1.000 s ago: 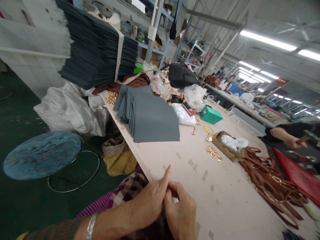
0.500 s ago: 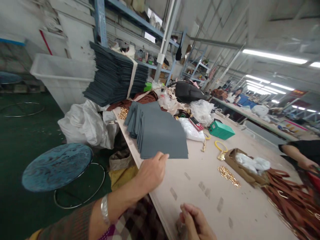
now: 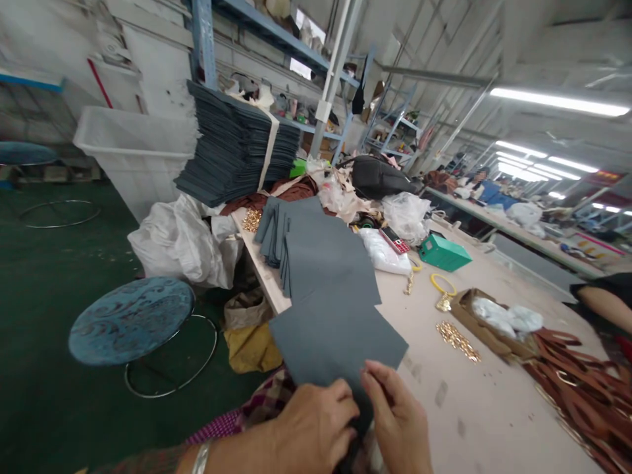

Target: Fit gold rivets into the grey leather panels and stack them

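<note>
The left hand and the right hand meet at the near edge of a single grey sheet, low in the head view. The left grip is closed, with fingers curled over the sheet's near corner; the right grip pinches the same edge between thumb and forefinger, just beside the left. The sheet lies tilted across the near corner of the pale surface, one part jutting past the edge above a plaid cloth, and its far side overlaps a fanned stack of grey sheets that rests further up the surface. A silver bracelet circles the left wrist. Behind the stack stands a tall strapped bundle of dark sheets, with a black bag to its right. Right of the stack lie a green box, a yellow ring, a scatter of gold hardware and a cardboard box holding white wrapping. Brown straps are heaped at the far right, near another person's bare arm. On the green floor to the left stand a round blue stool and white sacks.
</note>
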Available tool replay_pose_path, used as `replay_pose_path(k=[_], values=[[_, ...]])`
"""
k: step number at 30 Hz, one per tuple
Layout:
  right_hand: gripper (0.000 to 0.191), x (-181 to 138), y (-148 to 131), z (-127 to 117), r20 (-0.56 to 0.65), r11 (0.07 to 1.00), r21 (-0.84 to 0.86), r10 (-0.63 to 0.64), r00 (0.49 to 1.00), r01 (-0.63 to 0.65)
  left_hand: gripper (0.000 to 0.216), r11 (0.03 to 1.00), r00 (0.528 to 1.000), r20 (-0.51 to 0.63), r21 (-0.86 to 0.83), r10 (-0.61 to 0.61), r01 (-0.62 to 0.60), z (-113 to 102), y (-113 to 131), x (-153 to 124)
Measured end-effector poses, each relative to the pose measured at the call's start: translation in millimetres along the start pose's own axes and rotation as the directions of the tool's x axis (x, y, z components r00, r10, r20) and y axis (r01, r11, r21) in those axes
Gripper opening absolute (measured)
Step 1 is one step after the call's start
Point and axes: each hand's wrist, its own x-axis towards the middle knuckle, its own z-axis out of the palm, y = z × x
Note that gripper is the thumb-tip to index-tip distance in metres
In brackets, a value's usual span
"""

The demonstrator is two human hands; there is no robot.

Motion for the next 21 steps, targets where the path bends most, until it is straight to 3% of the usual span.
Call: replay_pose_path(k=[2,3,5,7,9,12,15,21], values=[[0.028,4.6,-4.7,4.3,0.077,0.999,0.017,0.043,0.996,-0.044,0.015,0.973,1.0,-0.006,-0.232,0.005,-0.006,14.1,2.1,-24.2],[0.028,6.1,-5.6,6.7,0.125,0.997,0.034,0.065,0.99,-0.07,0.013,0.928,0.999,0.014,-0.37,-0.048,0.05,21.4,-0.5,-35.6],[0.028,9.0,-5.2,9.9,0.222,0.99,0.069,0.107,0.969,-0.125,0.013,0.764,0.96,0.13,-0.583,-0.248,0.277,34.8,-10.8,-54.8],[0.027,12.8,-3.3,10.8,0.287,0.979,0.087,0.152,0.946,-0.184,0.017,0.519,0.869,0.242,-0.721,-0.431,0.459,44.5,-23.7,-66.4],[0.026,18.1,-1.7,10.4,0.351,0.968,0.082,0.196,0.916,-0.238,0.029,0.29,0.842,0.223,-0.87,-0.491,0.399,48.8,-34.3,-69.3],[0.023,26.7,-3.2,10.2,0.451,0.951,0.065,0.242,0.859,-0.302,0.049,0.063,0.893,0.041,-0.995,-0.447,0.077,46.5,-39.6,-61.7],[0.019,33.0,-9.4,11.4,0.518,0.934,0.045,0.281,0.808,-0.354,0.051,0.004,0.894,-0.022,-1.0,-0.448,-0.022,39.5,-33.9,-49.8],[0.014,35.7,-15.3,10.6,0.588,0.927,0.066,0.263,0.765,-0.37,0.043,0.051,0.895,0.024,-0.997,-0.446,0.051,25.6,-16.9,-26.6]])
